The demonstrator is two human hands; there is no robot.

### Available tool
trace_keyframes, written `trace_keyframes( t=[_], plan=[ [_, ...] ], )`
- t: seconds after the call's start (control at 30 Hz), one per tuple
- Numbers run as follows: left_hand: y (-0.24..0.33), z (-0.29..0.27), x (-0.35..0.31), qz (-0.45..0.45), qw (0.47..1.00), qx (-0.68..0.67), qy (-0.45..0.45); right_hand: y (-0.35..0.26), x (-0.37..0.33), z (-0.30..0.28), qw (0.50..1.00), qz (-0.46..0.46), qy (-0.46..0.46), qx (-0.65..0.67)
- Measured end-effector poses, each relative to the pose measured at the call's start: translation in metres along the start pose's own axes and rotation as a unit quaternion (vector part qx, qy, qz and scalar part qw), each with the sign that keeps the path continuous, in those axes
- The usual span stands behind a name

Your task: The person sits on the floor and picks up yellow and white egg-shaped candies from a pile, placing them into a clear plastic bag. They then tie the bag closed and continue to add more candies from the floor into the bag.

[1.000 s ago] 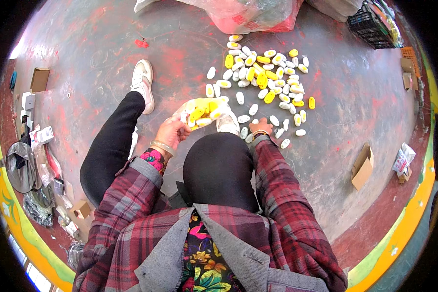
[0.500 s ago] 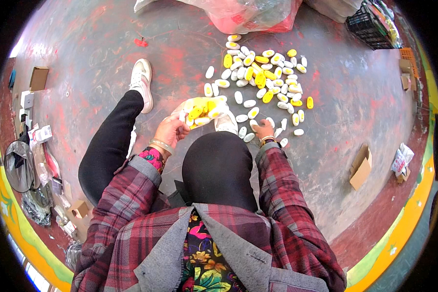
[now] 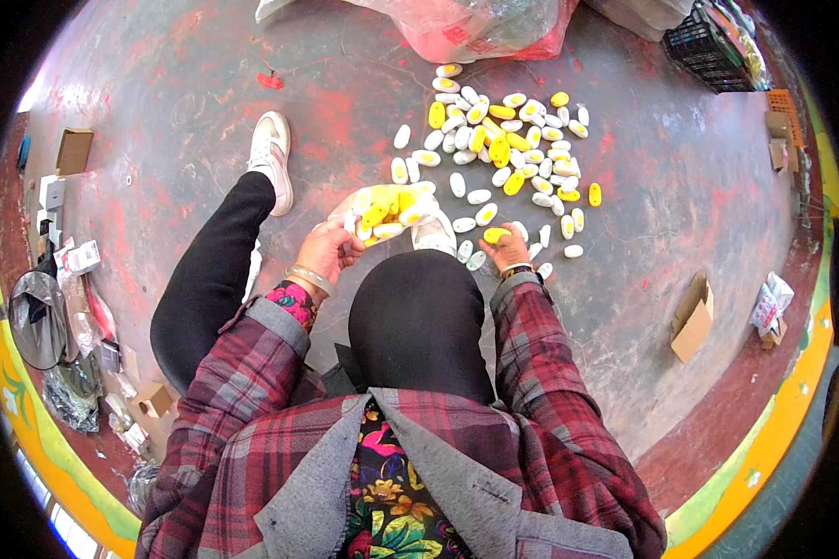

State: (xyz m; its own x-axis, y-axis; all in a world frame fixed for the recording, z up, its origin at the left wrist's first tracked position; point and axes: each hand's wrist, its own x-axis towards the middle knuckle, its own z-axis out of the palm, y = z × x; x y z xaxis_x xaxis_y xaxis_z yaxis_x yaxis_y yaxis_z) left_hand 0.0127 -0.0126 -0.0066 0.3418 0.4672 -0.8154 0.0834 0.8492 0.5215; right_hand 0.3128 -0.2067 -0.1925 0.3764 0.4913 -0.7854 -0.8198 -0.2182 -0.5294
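My left hand (image 3: 329, 252) is closed on the edge of a clear plastic bag (image 3: 350, 203), which holds several yellow and white oval pieces (image 3: 379, 214). My right hand (image 3: 507, 250) pinches one yellow oval piece (image 3: 496, 236) just right of my knee. Beyond it, many loose oval pieces (image 3: 499, 149) lie scattered on the floor, some all yellow, others white or white with a yellow centre. Two white pieces (image 3: 471, 255) rest between my right hand and my shoe (image 3: 433, 233). The bag partly covers that shoe.
A large translucent sack (image 3: 485, 28) stands at the far side, with a black crate (image 3: 708, 51) at the far right. An open cardboard box (image 3: 693, 317) lies on the floor to the right. Boxes, bags and a round grey mesh item (image 3: 39, 319) line the left wall.
A yellow piece now shows in my right hand's fingers, where a white one showed before. My left hand and the bag have hardly moved.
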Motion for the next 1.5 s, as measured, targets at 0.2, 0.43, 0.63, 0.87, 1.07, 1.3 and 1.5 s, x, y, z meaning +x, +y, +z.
trace_keyframes(
  t=[0.2, 0.43, 0.63, 0.87, 1.07, 1.3, 1.5],
  plan=[
    [0.004, 0.006, 0.0, -0.008, 1.0, 0.008, -0.006, -0.004, 0.055, -0.015, 0.897, 0.012, 0.062, -0.437],
    [-0.002, -0.014, -0.001, -0.003, 1.0, 0.004, 0.017, -0.011, 0.029, 0.078, 0.696, 0.022, 0.302, -0.651],
    [0.0, -0.01, 0.003, -0.008, 1.0, 0.0, 0.001, -0.024, 0.034, 0.046, 0.866, 0.004, 0.075, -0.494],
    [-0.005, -0.011, 0.002, -0.002, 1.0, 0.001, 0.012, -0.052, -0.051, 0.08, 0.955, 0.057, -0.287, -0.047],
    [-0.002, -0.008, -0.002, 0.026, 0.999, -0.001, 0.035, -0.068, -0.069, 0.147, 0.938, 0.051, -0.264, -0.221],
    [-0.001, -0.007, -0.004, 0.023, 0.999, -0.002, 0.031, -0.029, -0.064, 0.226, 0.725, 0.017, -0.35, -0.593],
    [-0.005, -0.013, 0.001, 0.023, 1.0, -0.005, 0.019, -0.018, -0.056, 0.214, 0.814, 0.059, -0.411, -0.406]
  ],
)
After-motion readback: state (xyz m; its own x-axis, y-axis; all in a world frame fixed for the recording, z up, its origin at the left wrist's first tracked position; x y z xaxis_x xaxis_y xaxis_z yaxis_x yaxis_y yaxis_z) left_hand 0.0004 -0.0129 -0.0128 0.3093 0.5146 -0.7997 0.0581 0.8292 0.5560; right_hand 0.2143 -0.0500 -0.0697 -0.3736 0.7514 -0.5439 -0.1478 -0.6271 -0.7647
